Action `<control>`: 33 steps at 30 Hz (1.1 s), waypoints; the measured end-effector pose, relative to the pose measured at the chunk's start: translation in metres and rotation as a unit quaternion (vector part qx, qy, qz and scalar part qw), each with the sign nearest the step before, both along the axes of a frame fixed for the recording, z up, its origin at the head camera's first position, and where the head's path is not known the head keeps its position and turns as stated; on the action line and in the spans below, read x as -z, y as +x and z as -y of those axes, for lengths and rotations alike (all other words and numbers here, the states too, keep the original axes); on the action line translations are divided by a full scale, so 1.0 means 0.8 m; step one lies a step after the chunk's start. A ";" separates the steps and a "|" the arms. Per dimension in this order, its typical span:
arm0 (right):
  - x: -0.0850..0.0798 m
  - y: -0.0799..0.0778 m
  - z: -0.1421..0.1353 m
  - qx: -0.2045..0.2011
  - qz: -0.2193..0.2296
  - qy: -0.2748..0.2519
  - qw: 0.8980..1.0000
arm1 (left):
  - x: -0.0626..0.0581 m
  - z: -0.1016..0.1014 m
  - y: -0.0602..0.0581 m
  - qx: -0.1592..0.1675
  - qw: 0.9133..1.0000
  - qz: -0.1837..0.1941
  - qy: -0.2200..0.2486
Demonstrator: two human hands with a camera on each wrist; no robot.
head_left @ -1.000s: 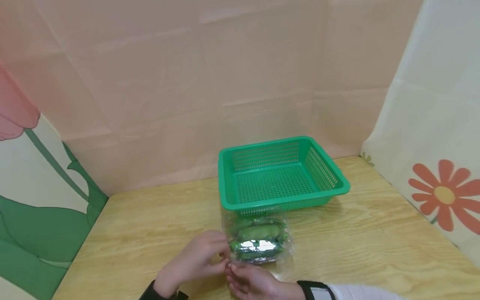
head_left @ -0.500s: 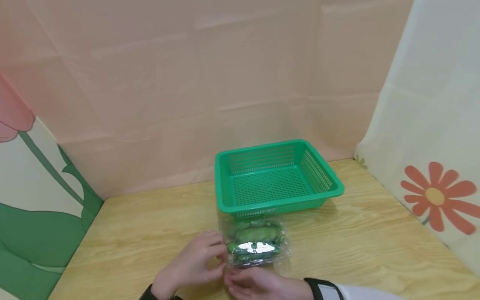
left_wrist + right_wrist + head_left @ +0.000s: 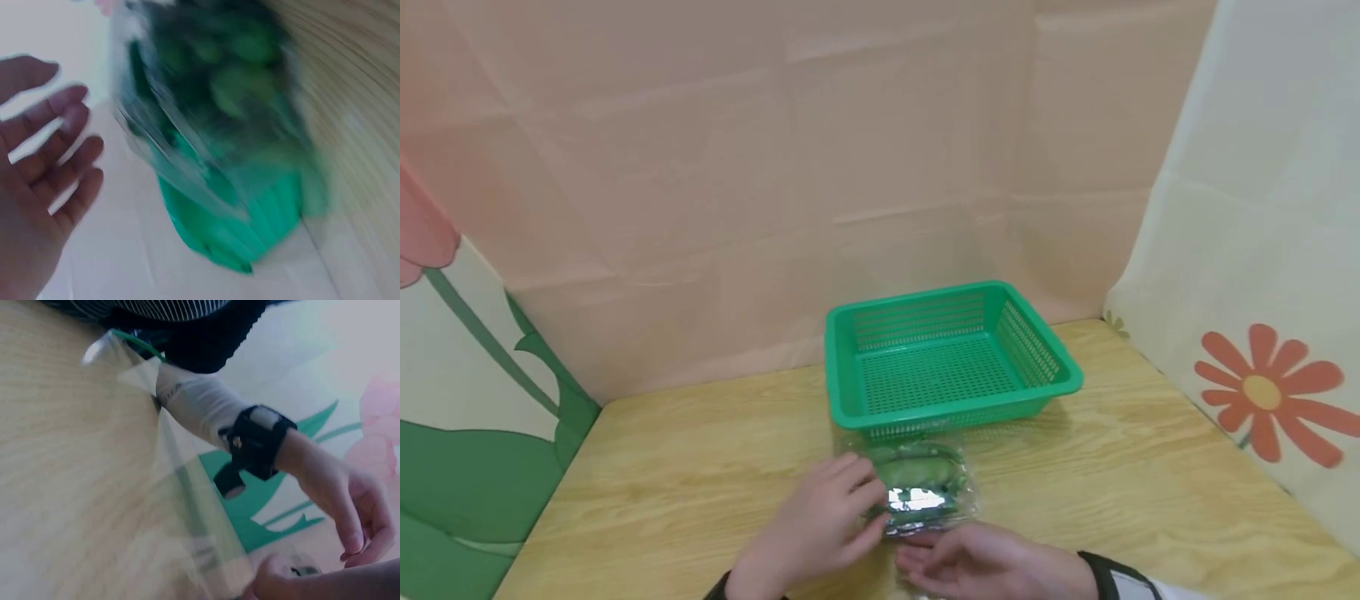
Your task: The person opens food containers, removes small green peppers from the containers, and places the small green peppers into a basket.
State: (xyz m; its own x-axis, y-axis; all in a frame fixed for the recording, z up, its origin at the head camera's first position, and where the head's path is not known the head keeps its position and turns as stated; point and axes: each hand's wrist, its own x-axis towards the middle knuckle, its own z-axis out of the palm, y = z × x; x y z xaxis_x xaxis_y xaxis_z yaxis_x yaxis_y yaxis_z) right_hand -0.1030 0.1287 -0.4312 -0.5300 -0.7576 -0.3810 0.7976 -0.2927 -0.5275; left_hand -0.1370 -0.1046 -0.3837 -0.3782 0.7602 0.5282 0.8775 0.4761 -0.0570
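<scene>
A clear plastic package of long green vegetables, whose exact kind I cannot tell, lies before the green basket. My left hand hovers at the package's left side; the left wrist view shows its fingers spread and apart from the blurred package. By the package's front edge, my right hand has its fingers curled. A strip of clear plastic film runs from near that hand across the right wrist view; the grip itself is mostly hidden.
The green perforated basket stands behind the package, with nothing seen inside. Wooden tabletop lies around them. A pink sheet rises at the back, and a flower-printed sheet on the right.
Both hands were together at the package's near left corner. My right hand has drawn off to the right, and my left has moved right, over the package's left side.
</scene>
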 end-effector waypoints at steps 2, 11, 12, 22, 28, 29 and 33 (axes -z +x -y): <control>0.002 -0.001 -0.007 -0.009 -0.026 0.011 1.000 | -0.005 -0.012 0.005 -0.010 1.000 -0.002 -0.005; 0.010 -0.003 -0.041 -0.012 -0.027 -0.016 0.999 | -0.013 -0.057 0.025 -0.031 0.997 -0.014 -0.066; 0.011 -0.002 -0.044 -0.002 -0.046 -0.003 0.999 | -0.013 -0.062 0.027 -0.033 0.997 -0.017 -0.069; 0.015 -0.006 -0.071 0.064 -0.142 0.120 0.980 | -0.001 -0.108 0.033 -0.048 0.996 -0.052 -0.058; 0.015 -0.009 -0.077 0.077 -0.154 0.133 0.976 | 0.012 -0.125 0.026 -0.058 0.995 -0.061 -0.048; 0.015 -0.009 -0.078 0.083 -0.155 0.136 0.975 | 0.014 -0.127 0.024 -0.060 0.995 -0.065 -0.048; 0.014 -0.014 -0.084 0.103 -0.164 0.137 0.972 | 0.023 -0.136 0.020 -0.066 0.994 -0.081 -0.045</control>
State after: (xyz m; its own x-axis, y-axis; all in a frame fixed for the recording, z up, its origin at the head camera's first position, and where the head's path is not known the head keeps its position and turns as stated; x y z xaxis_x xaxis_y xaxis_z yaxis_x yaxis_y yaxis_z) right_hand -0.1145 0.1956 -0.4424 -0.7869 -0.5163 -0.3381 0.5128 -0.2423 -0.8236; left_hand -0.1214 0.0043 -0.4020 -0.3938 0.7560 0.5229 0.7836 0.5734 -0.2390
